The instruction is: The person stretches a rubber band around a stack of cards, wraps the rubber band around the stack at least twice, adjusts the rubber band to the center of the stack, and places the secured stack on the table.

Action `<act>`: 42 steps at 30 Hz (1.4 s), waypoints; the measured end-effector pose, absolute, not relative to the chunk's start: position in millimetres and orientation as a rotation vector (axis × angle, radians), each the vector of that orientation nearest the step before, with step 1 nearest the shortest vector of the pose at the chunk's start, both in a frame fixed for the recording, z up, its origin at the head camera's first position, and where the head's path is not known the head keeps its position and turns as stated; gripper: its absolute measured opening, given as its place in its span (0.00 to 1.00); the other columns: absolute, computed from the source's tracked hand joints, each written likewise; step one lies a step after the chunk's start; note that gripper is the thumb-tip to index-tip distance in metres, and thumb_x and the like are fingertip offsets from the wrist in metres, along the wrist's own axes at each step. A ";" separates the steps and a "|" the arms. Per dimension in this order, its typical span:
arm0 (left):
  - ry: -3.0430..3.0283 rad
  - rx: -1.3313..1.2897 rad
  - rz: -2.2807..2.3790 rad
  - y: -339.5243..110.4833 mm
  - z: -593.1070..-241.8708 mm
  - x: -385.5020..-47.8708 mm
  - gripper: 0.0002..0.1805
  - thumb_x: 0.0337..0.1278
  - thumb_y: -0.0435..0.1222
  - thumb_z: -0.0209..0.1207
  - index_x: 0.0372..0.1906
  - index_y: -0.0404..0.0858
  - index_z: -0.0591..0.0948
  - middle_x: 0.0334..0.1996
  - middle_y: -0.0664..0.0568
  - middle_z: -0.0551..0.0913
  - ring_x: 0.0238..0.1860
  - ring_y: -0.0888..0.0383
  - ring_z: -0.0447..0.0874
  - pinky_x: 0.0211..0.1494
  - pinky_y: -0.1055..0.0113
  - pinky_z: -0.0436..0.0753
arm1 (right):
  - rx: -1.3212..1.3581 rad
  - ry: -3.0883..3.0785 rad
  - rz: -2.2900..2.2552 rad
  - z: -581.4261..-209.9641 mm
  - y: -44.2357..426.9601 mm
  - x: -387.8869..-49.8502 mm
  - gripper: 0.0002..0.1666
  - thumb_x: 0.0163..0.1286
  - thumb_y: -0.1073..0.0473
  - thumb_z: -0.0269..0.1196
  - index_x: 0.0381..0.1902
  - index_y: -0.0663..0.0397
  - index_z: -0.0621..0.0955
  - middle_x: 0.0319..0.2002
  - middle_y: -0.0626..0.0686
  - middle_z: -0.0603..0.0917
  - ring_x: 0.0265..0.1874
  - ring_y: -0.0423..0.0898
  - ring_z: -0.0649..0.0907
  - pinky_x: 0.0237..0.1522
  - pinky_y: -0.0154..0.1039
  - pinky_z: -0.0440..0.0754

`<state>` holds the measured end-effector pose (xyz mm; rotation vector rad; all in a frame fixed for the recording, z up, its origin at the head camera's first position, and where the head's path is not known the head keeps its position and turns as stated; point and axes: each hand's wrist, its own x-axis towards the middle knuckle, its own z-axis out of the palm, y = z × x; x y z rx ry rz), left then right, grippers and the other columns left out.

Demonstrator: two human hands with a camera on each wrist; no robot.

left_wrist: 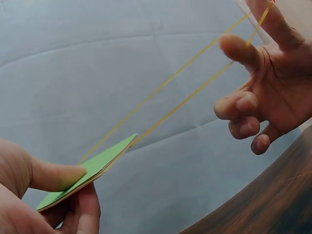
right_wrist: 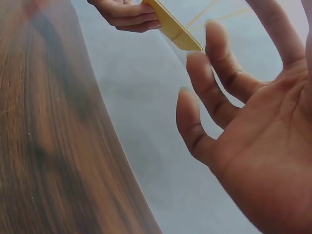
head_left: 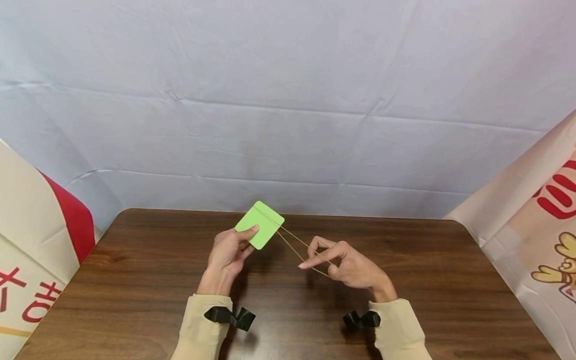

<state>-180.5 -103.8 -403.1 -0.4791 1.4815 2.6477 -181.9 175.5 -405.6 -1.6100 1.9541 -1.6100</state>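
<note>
My left hand (head_left: 225, 255) grips a thin, round-cornered light-green stack of cards (head_left: 259, 220), thumb on top and fingers beneath. Its layered edge shows in the left wrist view. Around the stack runs a yellow rubber band (left_wrist: 165, 84), crossing the green face near the far right corner. Two strands of it stretch to my right hand (head_left: 357, 265), where the band is hooked over the thumb and a finger. The other right fingers are bent and hold nothing. In the right wrist view the cards' yellowish underside (right_wrist: 178, 29) shows, while the band's hooked end is out of frame.
Both hands are above a dark wooden table (head_left: 148, 280). A pale cloth backdrop (head_left: 288, 125) hangs behind its far edge. Printed cloths flank it, a left one (head_left: 27, 225) with red marks and a right one (head_left: 531, 235). Black mounts (head_left: 231, 316) sit on both sleeves.
</note>
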 end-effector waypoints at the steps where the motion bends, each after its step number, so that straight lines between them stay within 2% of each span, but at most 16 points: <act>1: 1.467 -0.495 2.659 -103.9 -403.0 -180.7 0.12 0.60 0.23 0.63 0.48 0.26 0.78 0.29 0.52 0.87 0.31 0.61 0.87 0.37 0.69 0.82 | -1.616 1.952 -1.622 -405.6 174.7 -181.5 0.35 0.75 0.34 0.47 0.58 0.52 0.86 0.37 0.57 0.72 0.38 0.52 0.71 0.38 0.43 0.71; 8: 1.382 -0.581 2.722 -104.9 -402.9 -181.9 0.11 0.60 0.23 0.64 0.46 0.27 0.79 0.30 0.52 0.86 0.31 0.60 0.86 0.37 0.69 0.84 | -1.569 1.868 -1.724 -404.5 170.6 -179.4 0.37 0.76 0.36 0.42 0.65 0.52 0.81 0.36 0.60 0.70 0.36 0.49 0.71 0.42 0.41 0.75; 14: 1.345 -0.642 2.762 -105.3 -403.9 -182.5 0.10 0.59 0.22 0.65 0.45 0.28 0.79 0.30 0.52 0.87 0.31 0.61 0.87 0.36 0.69 0.84 | -1.613 1.880 -1.754 -401.6 161.0 -178.2 0.38 0.77 0.38 0.38 0.72 0.50 0.74 0.35 0.61 0.71 0.35 0.50 0.74 0.38 0.41 0.78; 17: 1.335 -0.667 2.769 -105.6 -404.7 -182.5 0.10 0.59 0.22 0.65 0.44 0.29 0.80 0.29 0.52 0.87 0.31 0.60 0.87 0.36 0.69 0.84 | -1.608 1.921 -1.733 -401.0 156.8 -177.1 0.39 0.78 0.37 0.36 0.76 0.50 0.68 0.36 0.61 0.72 0.36 0.51 0.75 0.36 0.41 0.78; 22: 1.324 -0.685 2.771 -105.8 -404.8 -181.9 0.11 0.59 0.22 0.65 0.45 0.28 0.79 0.29 0.52 0.87 0.31 0.60 0.88 0.36 0.69 0.84 | -1.485 2.070 -1.656 -401.0 153.2 -173.8 0.43 0.77 0.34 0.32 0.81 0.52 0.57 0.39 0.56 0.74 0.33 0.47 0.75 0.36 0.40 0.78; 28: 1.330 -0.704 2.807 -106.3 -404.3 -182.6 0.12 0.59 0.22 0.65 0.48 0.27 0.79 0.30 0.52 0.87 0.32 0.60 0.88 0.37 0.69 0.84 | -1.340 2.352 -1.427 -401.3 146.3 -168.5 0.47 0.75 0.30 0.28 0.83 0.47 0.42 0.39 0.50 0.75 0.31 0.43 0.74 0.35 0.37 0.77; 34: 1.374 -0.618 2.878 -104.5 -404.6 -183.1 0.16 0.59 0.22 0.65 0.52 0.25 0.79 0.33 0.51 0.87 0.33 0.60 0.87 0.39 0.68 0.85 | -1.237 2.526 -1.258 -401.4 142.6 -163.4 0.46 0.75 0.29 0.25 0.83 0.42 0.42 0.35 0.45 0.74 0.31 0.39 0.75 0.33 0.36 0.77; 38: 1.432 -0.468 2.902 -102.4 -404.8 -183.2 0.20 0.61 0.23 0.64 0.57 0.21 0.76 0.38 0.49 0.85 0.37 0.59 0.87 0.42 0.67 0.85 | -1.279 2.461 -1.337 -402.1 142.5 -165.2 0.46 0.77 0.31 0.22 0.83 0.48 0.45 0.34 0.48 0.75 0.32 0.42 0.75 0.37 0.38 0.78; 42: 1.526 -0.254 2.894 -102.0 -405.3 -183.1 0.20 0.61 0.20 0.62 0.58 0.19 0.76 0.38 0.48 0.86 0.38 0.58 0.88 0.42 0.66 0.85 | -1.290 2.329 -1.445 -401.0 142.8 -167.1 0.46 0.78 0.33 0.19 0.82 0.53 0.51 0.33 0.55 0.75 0.33 0.46 0.76 0.39 0.42 0.79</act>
